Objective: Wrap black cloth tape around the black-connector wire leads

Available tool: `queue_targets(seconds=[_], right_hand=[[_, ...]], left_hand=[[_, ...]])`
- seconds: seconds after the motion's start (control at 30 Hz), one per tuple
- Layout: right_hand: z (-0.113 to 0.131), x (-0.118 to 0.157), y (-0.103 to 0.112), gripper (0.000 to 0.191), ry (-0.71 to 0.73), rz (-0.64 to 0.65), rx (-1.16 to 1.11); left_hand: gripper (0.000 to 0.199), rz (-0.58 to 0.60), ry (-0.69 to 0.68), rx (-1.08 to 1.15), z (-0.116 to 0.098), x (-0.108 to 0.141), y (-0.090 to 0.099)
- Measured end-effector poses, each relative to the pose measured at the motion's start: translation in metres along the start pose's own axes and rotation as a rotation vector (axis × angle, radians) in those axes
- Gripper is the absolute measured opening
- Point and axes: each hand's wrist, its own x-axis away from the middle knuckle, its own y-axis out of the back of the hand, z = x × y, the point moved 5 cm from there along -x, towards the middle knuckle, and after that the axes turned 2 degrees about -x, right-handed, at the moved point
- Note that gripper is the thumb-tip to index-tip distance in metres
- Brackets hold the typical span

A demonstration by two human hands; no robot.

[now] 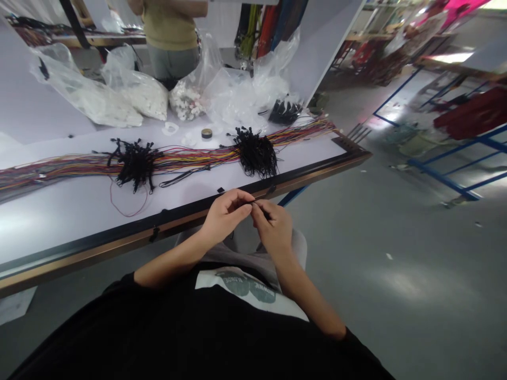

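My left hand (226, 215) and my right hand (273, 224) meet in front of the table's near edge, fingertips pinched together. Between them is a thin black cable (252, 202), mostly covered by the fingers, so its ends are hard to make out. Just beyond my hands, a bunch of black connector cables (257, 154) lies on a long bundle of coloured wires (198, 155). A second black bunch (137, 163) rests on the same wires further left. One loose black cable (180, 177) lies between the two bunches.
Clear plastic bags of white parts (146, 97) stand along the back, beside a bag of black parts (285, 111). A roll of tape (206, 133) sits behind the wires. Across the table stands another person (170, 31). Blue-framed racks (443, 179) are on the right.
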Motion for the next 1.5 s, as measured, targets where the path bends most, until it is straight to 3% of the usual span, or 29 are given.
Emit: queue_targets(seconds=[0.33, 0.53, 0.7, 0.8, 0.9, 1.0, 1.07, 1.27, 1.33, 1.4, 1.5], right_hand=[[-0.001, -0.001, -0.001, 0.032, 0.057, -0.005, 0.082], [0.013, 0.005, 0.004, 0.027, 0.297, -0.111, 0.449], [0.017, 0.013, 0.011, 0.027, 0.453, -0.267, 0.651], [0.011, 0.011, 0.010, 0.030, 0.495, -0.306, 0.582], [0.001, 0.007, 0.003, 0.036, 0.507, -0.273, 0.407], [-0.009, 0.003, -0.004, 0.038, 0.518, -0.192, 0.074], [-0.016, 0.000, -0.005, 0.034, 0.461, -0.164, -0.183], [-0.024, -0.006, -0.010, 0.013, 0.126, 0.107, -0.707], [-0.028, -0.008, -0.009, 0.014, -0.018, 0.065, -0.755], [-0.030, -0.009, -0.006, 0.014, -0.095, -0.004, -0.712], [-0.025, -0.009, 0.003, 0.011, -0.054, -0.076, -0.529]], left_hand=[[0.011, -0.041, 0.054, 0.063, 0.004, -0.002, 0.001], [0.006, -0.075, 0.128, 0.104, 0.004, -0.003, 0.000], [0.018, -0.024, 0.182, 0.297, 0.012, -0.005, -0.005], [0.028, 0.059, 0.258, 0.444, 0.017, -0.007, -0.007], [0.032, 0.234, 0.430, 0.556, 0.024, -0.008, -0.012], [0.027, 0.460, 0.636, 0.592, 0.032, -0.003, -0.019], [0.027, 0.509, 0.692, 0.594, 0.036, -0.003, -0.021], [0.019, 0.211, 0.436, 0.560, 0.035, -0.013, -0.012], [0.021, 0.158, 0.335, 0.485, 0.032, -0.013, -0.007], [0.020, 0.186, 0.224, 0.355, 0.027, -0.013, -0.003], [0.017, 0.244, 0.037, 0.108, 0.018, -0.012, 0.003]])
